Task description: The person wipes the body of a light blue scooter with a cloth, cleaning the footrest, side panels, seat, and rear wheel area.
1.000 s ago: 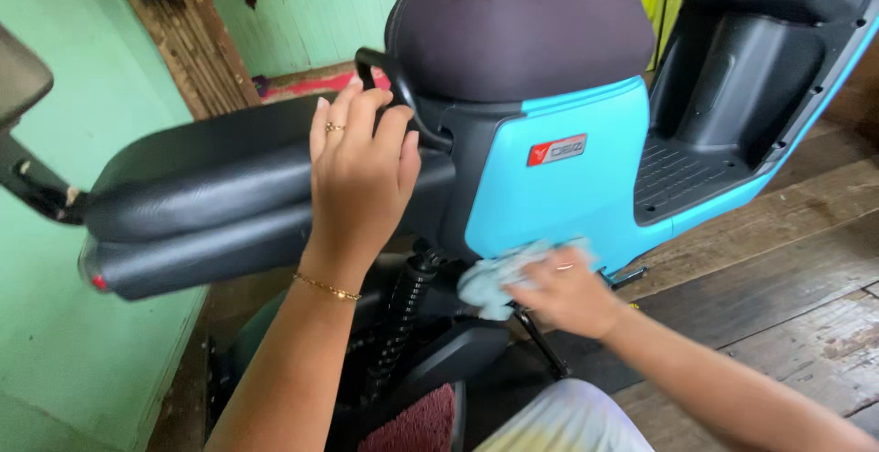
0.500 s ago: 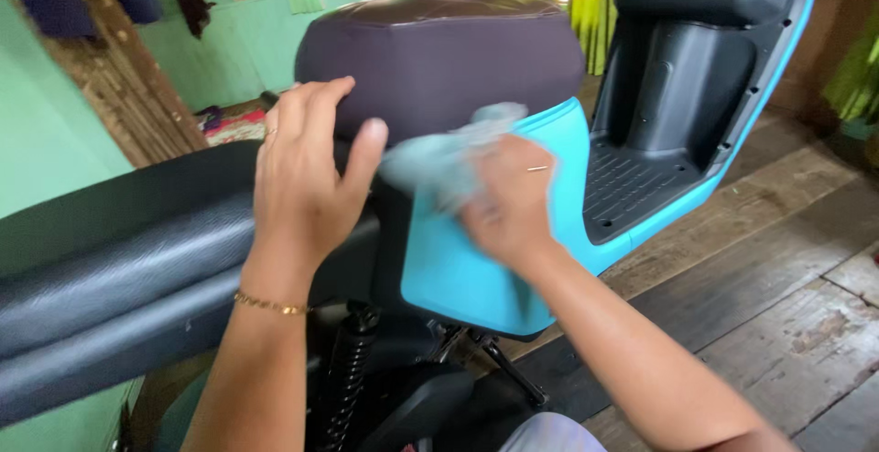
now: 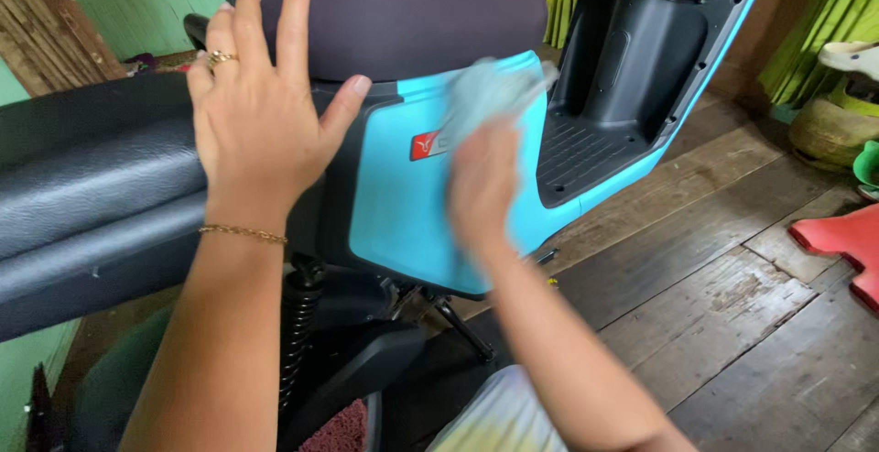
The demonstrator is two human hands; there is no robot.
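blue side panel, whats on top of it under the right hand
A pale cloth lies on the blue panel, pressed by the blurred right hand. A red badge shows beside it; anything beneath the cloth is covered.

1. Badge label (image 3: pixel 428 145): small rectangular sticker on the turquoise side panel (image 3: pixel 403 205) of the scooter, just below the dark seat (image 3: pixel 394 12). Red left part with a pale emblem, lighter right part partly covered by a pale cloth (image 3: pixel 490 95). Lettering not legible.
2. No packages, signs or screens.
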